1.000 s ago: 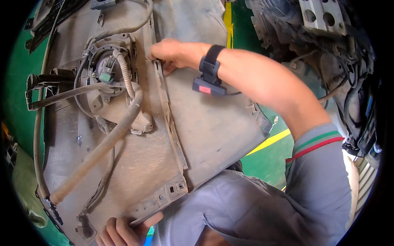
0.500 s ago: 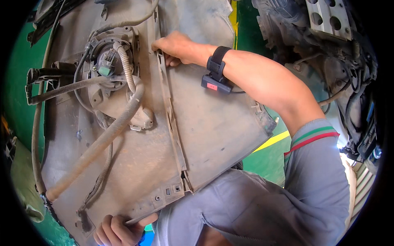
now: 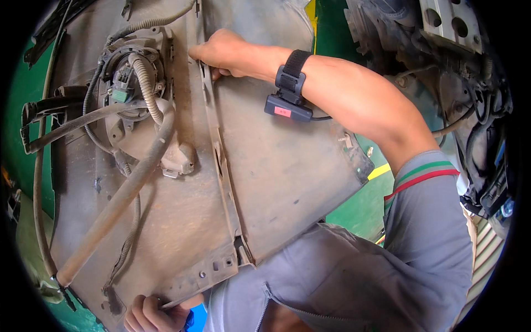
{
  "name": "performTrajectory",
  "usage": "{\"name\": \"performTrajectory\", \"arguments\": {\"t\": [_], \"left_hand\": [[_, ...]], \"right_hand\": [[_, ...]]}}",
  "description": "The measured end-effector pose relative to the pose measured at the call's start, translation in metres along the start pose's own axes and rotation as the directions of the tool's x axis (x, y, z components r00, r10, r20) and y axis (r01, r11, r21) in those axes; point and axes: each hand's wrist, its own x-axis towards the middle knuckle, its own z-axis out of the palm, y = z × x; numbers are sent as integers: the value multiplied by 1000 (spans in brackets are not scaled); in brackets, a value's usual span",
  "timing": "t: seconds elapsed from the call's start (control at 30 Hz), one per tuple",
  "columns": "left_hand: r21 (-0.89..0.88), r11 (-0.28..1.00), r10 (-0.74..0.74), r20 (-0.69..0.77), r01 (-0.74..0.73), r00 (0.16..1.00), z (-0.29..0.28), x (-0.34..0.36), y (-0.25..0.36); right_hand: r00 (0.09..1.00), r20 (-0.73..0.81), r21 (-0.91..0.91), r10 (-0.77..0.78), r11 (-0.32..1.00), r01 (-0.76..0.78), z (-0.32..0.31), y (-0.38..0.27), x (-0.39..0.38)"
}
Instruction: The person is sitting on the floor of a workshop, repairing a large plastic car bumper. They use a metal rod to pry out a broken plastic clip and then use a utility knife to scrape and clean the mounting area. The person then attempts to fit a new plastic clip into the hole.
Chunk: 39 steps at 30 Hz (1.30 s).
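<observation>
A dusty car bumper cover (image 3: 282, 171) lies with its inner side up across the middle of the view. A raised seam with slots (image 3: 219, 160) runs along it. My right hand (image 3: 224, 53) pinches this seam near the far side, thumb on the left and the other fingers curled down on the right, partly hidden. My left hand (image 3: 155, 314) is closed around the cover's near edge at the bottom, fingers curled on top. A round lamp unit (image 3: 130, 83) with a green connector (image 3: 120, 95) sits on the cover, left of the seam.
A thick brown hose (image 3: 116, 205) and a corrugated cable (image 3: 128, 243) cross the cover's left part. A black strapped device (image 3: 289, 105) is on my right wrist. A vehicle's exposed front parts (image 3: 442, 88) stand at the right, above a green floor (image 3: 354, 202) with yellow lines.
In view, the bumper cover with its lamp and hoses has shifted slightly left and up. My right hand has moved the same way, still on the seam; the left hand keeps its hold.
</observation>
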Motion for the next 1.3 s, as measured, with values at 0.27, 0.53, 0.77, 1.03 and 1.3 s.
{"name": "performTrajectory", "arguments": {"t": [0.27,0.53,0.77,1.03,1.3], "left_hand": [[-11,998,61,2,-61,998,-2,-5,2],[-39,995,85,-56,-87,995,3,-11,-7],[-37,997,62,-8,-62,998,3,-7,-5],[-31,996,82,55,-80,995,-4,-10,-4],[-21,994,105,15,-105,994,-1,-4,-8]], "right_hand": [[990,134,-110,29,994,-14,-11,-12,-16],[863,501,-662,-63,614,429,-27,-39,-63],[660,748,-550,-71,489,677,-19,-28,-109],[646,760,-601,-66,308,738,-7,-30,-122],[571,796,-562,-200,108,820,0,-23,-124]]}}
